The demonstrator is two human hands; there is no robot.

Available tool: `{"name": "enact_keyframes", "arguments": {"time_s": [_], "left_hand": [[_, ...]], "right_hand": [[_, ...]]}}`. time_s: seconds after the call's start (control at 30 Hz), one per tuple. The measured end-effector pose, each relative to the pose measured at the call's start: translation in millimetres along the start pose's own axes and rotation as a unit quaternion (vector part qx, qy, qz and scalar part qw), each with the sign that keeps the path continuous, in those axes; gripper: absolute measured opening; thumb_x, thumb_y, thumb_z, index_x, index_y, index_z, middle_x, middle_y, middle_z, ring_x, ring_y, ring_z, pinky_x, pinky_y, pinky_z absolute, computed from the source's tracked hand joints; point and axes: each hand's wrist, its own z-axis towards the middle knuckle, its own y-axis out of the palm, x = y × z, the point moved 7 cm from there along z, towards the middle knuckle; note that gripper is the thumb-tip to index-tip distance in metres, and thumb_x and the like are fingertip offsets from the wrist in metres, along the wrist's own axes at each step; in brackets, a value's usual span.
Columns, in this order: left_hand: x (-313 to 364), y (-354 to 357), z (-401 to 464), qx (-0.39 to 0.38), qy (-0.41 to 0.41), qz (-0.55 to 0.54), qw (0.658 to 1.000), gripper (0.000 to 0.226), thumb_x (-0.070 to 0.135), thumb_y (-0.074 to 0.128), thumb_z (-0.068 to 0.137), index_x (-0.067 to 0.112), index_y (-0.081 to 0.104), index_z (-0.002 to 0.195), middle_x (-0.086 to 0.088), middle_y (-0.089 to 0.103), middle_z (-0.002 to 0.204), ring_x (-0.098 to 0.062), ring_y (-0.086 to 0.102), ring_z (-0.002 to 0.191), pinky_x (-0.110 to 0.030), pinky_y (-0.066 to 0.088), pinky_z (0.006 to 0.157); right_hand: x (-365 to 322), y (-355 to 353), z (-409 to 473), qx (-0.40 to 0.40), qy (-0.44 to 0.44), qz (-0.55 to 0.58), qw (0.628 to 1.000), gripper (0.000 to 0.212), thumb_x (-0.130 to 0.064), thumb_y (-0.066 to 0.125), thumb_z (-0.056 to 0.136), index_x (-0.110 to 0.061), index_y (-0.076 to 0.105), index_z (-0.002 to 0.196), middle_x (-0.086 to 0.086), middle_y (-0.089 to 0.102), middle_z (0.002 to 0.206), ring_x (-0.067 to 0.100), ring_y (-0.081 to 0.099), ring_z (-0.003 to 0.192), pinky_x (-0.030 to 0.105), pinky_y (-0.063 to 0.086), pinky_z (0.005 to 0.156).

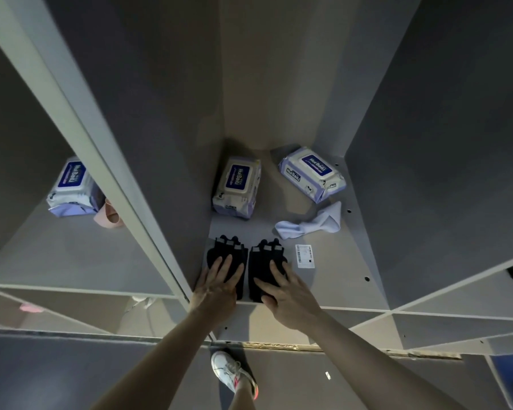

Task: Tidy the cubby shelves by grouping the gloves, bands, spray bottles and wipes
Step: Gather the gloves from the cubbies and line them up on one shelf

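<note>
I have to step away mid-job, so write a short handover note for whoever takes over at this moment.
Left hand: open, fingers flat on the left black fingerless fabric glove.
Right hand: open, flat on the right black glove.
Both gloves lie side by side at the front of the middle grey cubby.
Behind them: two white-and-purple wipes packs and a pale blue cloth band.
Left cubby: a third wipes pack resting against a pink band.
Done: gloves paired.
Left: gather the wipes together, group the bands. No spray bottles in view.
</note>
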Motion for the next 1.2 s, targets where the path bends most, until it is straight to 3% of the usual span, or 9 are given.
{"name": "enact_keyframes", "arguments": {"time_s": [0.17,0.27,0.4,0.47,0.53,0.67,0.83,0.97,1.2], "left_hand": [[3,-6,-1,-0.03,-0.004,0.022,0.999,0.059,0.027,0.031,0.101,0.033,0.002,0.153,0.001,-0.008,0.162,-0.019,-0.008,0.149,-0.039,0.004,0.121],[6,-18,0,-0.039,-0.001,0.005,0.999,0.055,0.028,0.029,0.102,0.033,0.009,0.153,0.004,0.0,0.163,-0.017,-0.001,0.149,-0.04,0.007,0.121],[13,-62,-6,0.067,-0.002,-0.084,0.994,0.053,0.03,0.037,0.1,0.036,0.022,0.15,0.011,0.015,0.16,-0.01,0.01,0.147,-0.035,0.012,0.119],[27,-84,-12,0.086,0.007,-0.131,0.988,0.053,0.031,0.044,0.099,0.036,0.028,0.149,0.011,0.018,0.159,-0.01,0.014,0.146,-0.036,0.018,0.116],[53,-105,-19,0.093,0.04,-0.155,0.983,0.054,0.03,0.049,0.097,0.036,0.03,0.148,0.01,0.019,0.159,-0.011,0.017,0.146,-0.037,0.025,0.115],[122,-136,-44,0.112,0.119,-0.202,0.966,0.053,0.027,0.054,0.095,0.035,0.037,0.145,0.008,0.024,0.158,-0.012,0.024,0.144,-0.037,0.031,0.112],[210,-147,-72,0.108,0.211,-0.24,0.942,0.048,0.03,0.055,0.095,0.036,0.043,0.141,0.013,0.031,0.154,-0.003,0.026,0.142,-0.018,0.019,0.11],[280,-146,-91,0.081,0.297,-0.253,0.917,0.044,0.03,0.053,0.096,0.038,0.045,0.138,0.013,0.037,0.149,-0.006,0.034,0.138,-0.022,0.025,0.112],[378,-115,-86,0.049,0.368,-0.225,0.901,0.045,0.034,0.047,0.098,0.041,0.04,0.141,0.022,0.029,0.151,0.002,0.029,0.138,-0.018,0.023,0.11]], "right_hand": [[-2,-5,1,0.001,-0.002,-0.016,1.0,0.047,-0.041,0.028,0.103,-0.04,0.025,0.15,0.005,-0.002,0.163,0.031,-0.009,0.149,0.043,0.006,0.121],[-5,-14,-4,0.034,-0.007,0.03,0.999,0.047,-0.042,0.031,0.102,-0.039,0.028,0.149,0.002,0.005,0.163,0.028,-0.005,0.15,0.043,0.005,0.121],[3,-55,-28,0.166,-0.011,0.156,0.974,0.052,-0.038,0.052,0.095,-0.033,0.039,0.145,0.002,0.034,0.15,0.02,0.025,0.143,0.036,0.021,0.116],[14,-73,-45,0.186,0.006,0.238,0.953,0.057,-0.03,0.062,0.09,-0.028,0.042,0.144,0.004,0.043,0.14,0.02,0.038,0.134,0.034,0.029,0.112],[26,-85,-66,0.185,0.021,0.316,0.93,0.06,-0.021,0.067,0.088,-0.026,0.042,0.143,0.003,0.044,0.136,0.017,0.041,0.131,0.029,0.033,0.11],[59,-109,-124,0.21,0.049,0.381,0.899,0.065,-0.017,0.07,0.086,-0.032,0.04,0.142,-0.008,0.043,0.133,-0.002,0.042,0.122,-0.003,0.025,0.094],[111,-138,-210,0.291,0.103,0.405,0.861,0.055,-0.014,0.075,0.082,-0.035,0.05,0.127,-0.006,0.055,0.125,-0.003,0.053,0.113,-0.002,0.034,0.086],[149,-146,-275,0.347,0.144,0.406,0.833,0.055,-0.015,0.074,0.083,-0.042,0.051,0.124,-0.008,0.057,0.122,0.002,0.053,0.115,0.001,0.04,0.079],[218,-128,-335,0.369,0.225,0.382,0.817,0.06,-0.02,0.074,0.083,-0.049,0.043,0.126,-0.006,0.053,0.126,0.0,0.05,0.119,0.003,0.036,0.087]]}}
